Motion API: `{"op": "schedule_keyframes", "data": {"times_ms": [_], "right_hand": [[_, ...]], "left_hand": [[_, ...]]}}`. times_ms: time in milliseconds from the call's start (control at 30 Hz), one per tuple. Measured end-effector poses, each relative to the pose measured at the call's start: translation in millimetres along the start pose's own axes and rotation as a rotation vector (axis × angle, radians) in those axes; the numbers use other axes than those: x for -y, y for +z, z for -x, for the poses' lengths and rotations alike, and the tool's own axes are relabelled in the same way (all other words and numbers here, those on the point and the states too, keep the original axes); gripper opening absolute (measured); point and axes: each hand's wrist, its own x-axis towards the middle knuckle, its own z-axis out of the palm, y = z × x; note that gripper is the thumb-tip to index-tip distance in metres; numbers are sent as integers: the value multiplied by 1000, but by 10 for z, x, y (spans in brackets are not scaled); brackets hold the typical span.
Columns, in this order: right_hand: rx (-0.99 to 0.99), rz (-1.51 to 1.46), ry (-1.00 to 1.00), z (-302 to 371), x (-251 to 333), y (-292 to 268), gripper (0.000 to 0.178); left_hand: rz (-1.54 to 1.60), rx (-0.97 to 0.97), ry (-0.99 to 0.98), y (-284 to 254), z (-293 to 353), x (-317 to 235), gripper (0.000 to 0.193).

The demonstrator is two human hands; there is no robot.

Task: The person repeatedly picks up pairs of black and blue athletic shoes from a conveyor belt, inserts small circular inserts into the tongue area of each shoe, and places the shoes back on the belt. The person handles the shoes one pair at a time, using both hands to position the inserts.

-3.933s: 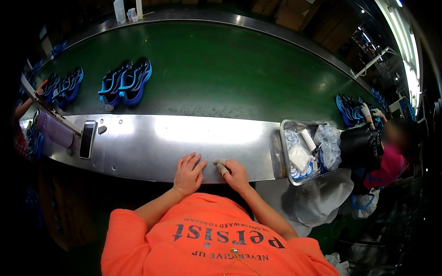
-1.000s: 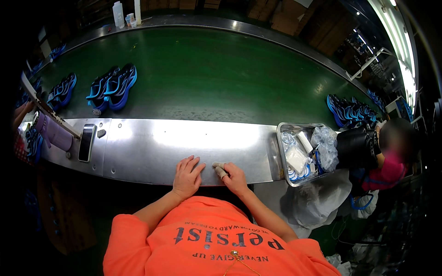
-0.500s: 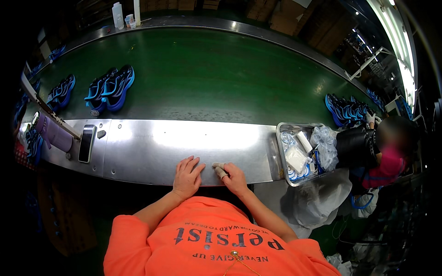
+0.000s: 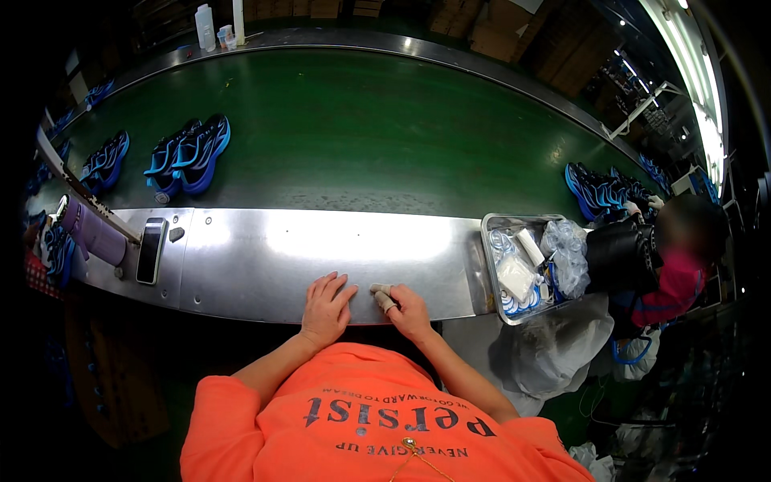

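Closest to me, beyond the front of my orange shirt (image 4: pixel 361 426), my left hand (image 4: pixel 327 311) and right hand (image 4: pixel 409 313) rest apart on the near edge of the metal worktop (image 4: pixel 337 249), which lies under my fingers and stretches away ahead of them. My left fingers are loosely spread; my right ones curl in, covers on thumb and forefinger, and I can't tell whether anything sits beneath them. To my right, a metal tray (image 4: pixel 487 269) takes up that end, crowded with a clear plastic bag (image 4: pixel 569 257), a white packet (image 4: pixel 516 277) and blue-and-white pieces (image 4: pixel 526 304). Well to my left lie a phone (image 4: pixel 151 251) and a small dark piece (image 4: pixel 176 234), with a purple tumbler (image 4: pixel 100 235) past them. Beyond the worktop runs the green belt (image 4: pixel 361 128), bearing blue-and-black shoes (image 4: pixel 191 161) on the left and more shoes (image 4: pixel 590 193) on the right, by a co-worker's gloved hands (image 4: pixel 656 202). Farthest off, a pale bottle (image 4: pixel 206 28) stands on the far ledge.
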Motion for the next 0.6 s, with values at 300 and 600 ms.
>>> {"op": "schedule_keyframes", "data": {"times_ms": [300, 600], "right_hand": [[34, -111, 75, 38, -74, 35, 21], [13, -48, -8, 24, -23, 20, 20]], "left_hand": [[684, 381, -508, -645, 232, -22, 19], [65, 588, -565, -636, 1145, 735, 35]]}}
